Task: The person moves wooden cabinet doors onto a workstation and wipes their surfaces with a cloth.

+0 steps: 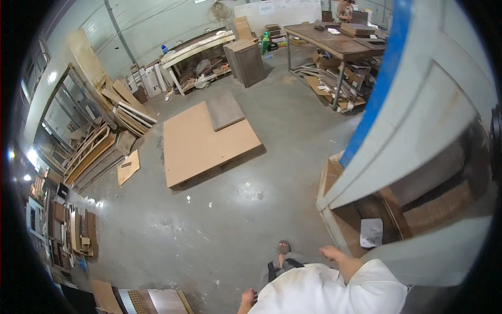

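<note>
My left hand (249, 296) hangs low at my left side, its fingers loosely curled, and I see nothing in it. Out in front of my body, my right hand (330, 254) is also curled and appears to hold nothing. It is nearest to a wooden frame (334, 230) at the foot of a large pale grey structure with a blue edge (374, 89). On the floor ahead lies a low stack topped by a broad tan board (201, 144). A smaller grey-brown panel (225, 111) rests on that board's far right corner.
Far right stands a work table (314, 37) with scrap boards beneath, and a person (345, 11) behind it. Upright brown panels (246, 63) lean beside a white bench (201, 46). Wooden frames and strips (99, 149) pile up at left. A sheet (371, 233) sits inside the right-hand structure.
</note>
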`<state>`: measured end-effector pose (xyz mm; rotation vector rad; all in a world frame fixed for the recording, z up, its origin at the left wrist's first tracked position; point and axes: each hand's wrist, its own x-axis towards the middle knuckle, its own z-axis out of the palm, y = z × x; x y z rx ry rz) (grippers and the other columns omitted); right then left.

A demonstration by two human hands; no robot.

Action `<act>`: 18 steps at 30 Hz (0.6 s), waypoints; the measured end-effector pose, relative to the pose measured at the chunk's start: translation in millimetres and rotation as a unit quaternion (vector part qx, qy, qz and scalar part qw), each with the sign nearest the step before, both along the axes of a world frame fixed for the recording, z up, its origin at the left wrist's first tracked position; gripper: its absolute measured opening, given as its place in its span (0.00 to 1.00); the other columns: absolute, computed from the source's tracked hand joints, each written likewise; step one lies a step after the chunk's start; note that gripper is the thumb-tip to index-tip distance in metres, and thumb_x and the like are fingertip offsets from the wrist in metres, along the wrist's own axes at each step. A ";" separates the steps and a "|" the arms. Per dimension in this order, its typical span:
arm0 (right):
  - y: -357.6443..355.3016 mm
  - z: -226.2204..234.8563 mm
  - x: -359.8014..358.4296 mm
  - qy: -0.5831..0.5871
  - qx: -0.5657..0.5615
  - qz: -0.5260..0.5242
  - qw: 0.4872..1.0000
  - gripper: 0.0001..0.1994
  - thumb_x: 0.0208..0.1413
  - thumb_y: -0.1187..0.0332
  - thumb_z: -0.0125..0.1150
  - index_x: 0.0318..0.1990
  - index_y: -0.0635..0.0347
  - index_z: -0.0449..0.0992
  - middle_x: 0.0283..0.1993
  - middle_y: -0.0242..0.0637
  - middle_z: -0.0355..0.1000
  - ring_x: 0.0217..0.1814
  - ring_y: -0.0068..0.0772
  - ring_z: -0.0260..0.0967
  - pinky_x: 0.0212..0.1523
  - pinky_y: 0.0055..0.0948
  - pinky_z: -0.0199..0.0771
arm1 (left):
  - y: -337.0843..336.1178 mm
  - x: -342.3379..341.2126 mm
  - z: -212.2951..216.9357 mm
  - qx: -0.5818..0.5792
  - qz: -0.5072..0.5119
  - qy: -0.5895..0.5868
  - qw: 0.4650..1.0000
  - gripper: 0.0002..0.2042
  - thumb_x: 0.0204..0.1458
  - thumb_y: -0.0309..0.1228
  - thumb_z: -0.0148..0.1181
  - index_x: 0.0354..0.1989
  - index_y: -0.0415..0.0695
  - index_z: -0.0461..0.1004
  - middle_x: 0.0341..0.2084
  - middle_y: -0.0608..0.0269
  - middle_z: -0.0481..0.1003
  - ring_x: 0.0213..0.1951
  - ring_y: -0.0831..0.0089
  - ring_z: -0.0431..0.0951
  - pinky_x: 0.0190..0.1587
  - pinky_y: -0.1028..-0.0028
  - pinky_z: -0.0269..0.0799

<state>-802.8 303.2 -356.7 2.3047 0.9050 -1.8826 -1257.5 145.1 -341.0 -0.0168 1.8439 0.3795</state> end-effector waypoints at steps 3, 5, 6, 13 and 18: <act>125.3 35.9 -21.0 0.013 0.105 -0.001 0.994 0.20 0.60 0.52 0.55 0.52 0.54 0.77 0.49 0.33 0.75 0.47 0.32 0.71 0.45 0.37 0.74 | 63.8 -26.2 -11.9 -0.002 0.033 0.003 0.999 0.20 0.60 0.39 0.51 0.57 0.42 0.67 0.47 0.52 0.77 0.44 0.56 0.79 0.42 0.55 0.73; 211.1 28.9 -30.6 0.098 0.239 -0.042 0.965 0.17 0.60 0.57 0.56 0.50 0.56 0.77 0.43 0.30 0.75 0.43 0.27 0.71 0.40 0.31 0.73 | 124.4 -39.2 -15.0 -0.008 -0.010 -0.003 1.000 0.20 0.60 0.39 0.50 0.57 0.41 0.66 0.49 0.51 0.76 0.45 0.55 0.79 0.44 0.55 0.74; 249.7 30.0 -30.8 0.094 0.241 -0.037 0.965 0.17 0.60 0.57 0.56 0.50 0.56 0.77 0.43 0.30 0.75 0.43 0.27 0.71 0.40 0.31 0.73 | 157.6 -42.7 -17.6 -0.014 -0.033 0.004 0.999 0.21 0.60 0.39 0.51 0.58 0.40 0.67 0.49 0.51 0.76 0.45 0.55 0.79 0.44 0.54 0.74; 425.1 61.1 -25.4 0.061 0.214 -0.191 0.956 0.14 0.60 0.60 0.56 0.46 0.59 0.77 0.32 0.29 0.73 0.28 0.22 0.67 0.24 0.27 0.65 | 454.4 -45.3 -31.0 0.039 -0.326 0.117 0.937 0.23 0.57 0.40 0.54 0.55 0.36 0.73 0.49 0.43 0.76 0.49 0.57 0.79 0.48 0.59 0.75; 445.8 31.2 12.9 -0.006 0.133 -0.307 0.942 0.17 0.59 0.56 0.55 0.47 0.57 0.78 0.40 0.32 0.76 0.34 0.26 0.72 0.28 0.33 0.71 | 733.6 -39.6 -48.2 0.131 -0.359 0.058 0.922 0.22 0.56 0.44 0.55 0.51 0.38 0.75 0.41 0.48 0.79 0.39 0.59 0.81 0.37 0.65 0.75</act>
